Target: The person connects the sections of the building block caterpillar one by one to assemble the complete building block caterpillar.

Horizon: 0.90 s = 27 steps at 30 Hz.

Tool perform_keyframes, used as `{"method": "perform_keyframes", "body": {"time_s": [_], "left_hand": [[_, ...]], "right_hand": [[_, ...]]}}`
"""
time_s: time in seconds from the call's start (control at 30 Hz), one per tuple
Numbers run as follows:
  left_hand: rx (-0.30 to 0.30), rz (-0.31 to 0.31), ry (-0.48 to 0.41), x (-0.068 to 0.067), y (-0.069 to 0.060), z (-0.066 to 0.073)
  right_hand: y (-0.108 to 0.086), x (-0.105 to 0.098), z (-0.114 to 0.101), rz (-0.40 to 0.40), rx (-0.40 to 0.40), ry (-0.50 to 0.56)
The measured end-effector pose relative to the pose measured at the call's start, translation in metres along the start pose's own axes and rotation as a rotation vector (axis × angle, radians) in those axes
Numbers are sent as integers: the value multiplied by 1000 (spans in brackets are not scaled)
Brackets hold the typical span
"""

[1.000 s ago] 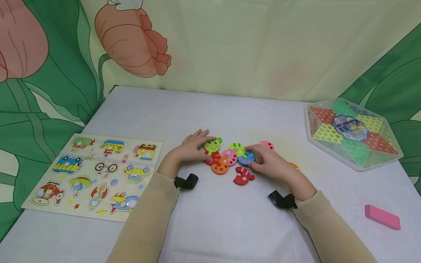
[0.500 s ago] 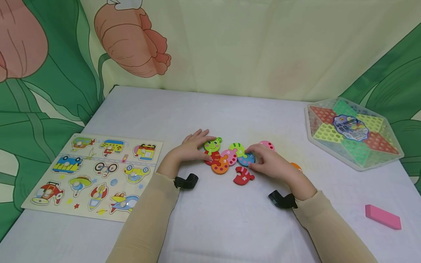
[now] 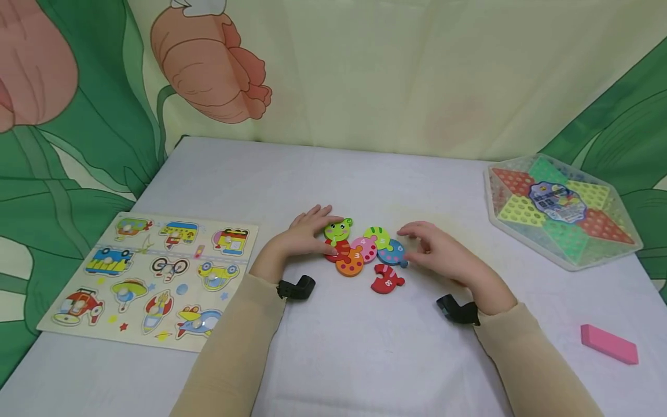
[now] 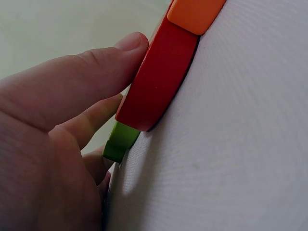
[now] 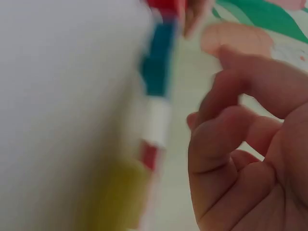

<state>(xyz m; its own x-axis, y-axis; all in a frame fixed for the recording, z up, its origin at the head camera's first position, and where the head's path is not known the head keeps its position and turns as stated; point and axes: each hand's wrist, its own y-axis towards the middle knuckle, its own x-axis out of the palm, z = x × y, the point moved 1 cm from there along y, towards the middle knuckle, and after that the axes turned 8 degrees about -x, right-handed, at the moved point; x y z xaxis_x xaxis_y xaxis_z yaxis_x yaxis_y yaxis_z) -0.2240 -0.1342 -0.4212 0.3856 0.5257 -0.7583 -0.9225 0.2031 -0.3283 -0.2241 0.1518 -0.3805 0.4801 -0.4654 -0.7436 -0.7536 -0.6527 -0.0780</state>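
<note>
The right hand, loosely curled, empty, has come off the blue piece, seemingly settled in the caterpillar puzzle on the desk; the left hand, spread wide, touches a red piece.

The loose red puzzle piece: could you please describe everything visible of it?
The loose red puzzle piece looks smooth, perhaps painted wood, with paler stripes and a white numeral resembling 8. A knob juts right; its left side is notched. It lies flat on the white cloth, nearer the person than the blue piece, joined to nothing; neither the left hand nor the right hand touches it.
</note>
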Motion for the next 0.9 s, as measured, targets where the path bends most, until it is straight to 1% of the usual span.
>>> {"method": "perform_keyframes", "body": {"time_s": [0.07,0.2,0.27,0.33,0.43,0.53,0.63,0.77,0.83,0.9], "left_hand": [[-4,1,6,-1,0,0],[-11,9,15,-2,0,-1],[-3,9,12,-3,1,-1],[9,7,6,-3,2,-1],[14,6,9,-3,4,-2],[9,7,10,-4,3,-2],[9,10,10,-4,2,-1],[12,8,18,-1,1,1],[10,9,21,0,0,1],[5,8,18,0,-1,1]], "right_hand": [[-7,-15,-1,46,-14,25],[-22,-42,-2,114,-64,20],[-31,-50,-1,133,-81,-9],[-39,-55,1,150,-86,-57],[-46,-54,7,147,-69,-102],[-49,-47,15,117,-51,-100],[-49,-39,21,77,-16,-88],[-47,-26,27,18,46,-130],[-46,-20,29,-3,64,-151],[-44,-16,31,-12,63,-155]]}}
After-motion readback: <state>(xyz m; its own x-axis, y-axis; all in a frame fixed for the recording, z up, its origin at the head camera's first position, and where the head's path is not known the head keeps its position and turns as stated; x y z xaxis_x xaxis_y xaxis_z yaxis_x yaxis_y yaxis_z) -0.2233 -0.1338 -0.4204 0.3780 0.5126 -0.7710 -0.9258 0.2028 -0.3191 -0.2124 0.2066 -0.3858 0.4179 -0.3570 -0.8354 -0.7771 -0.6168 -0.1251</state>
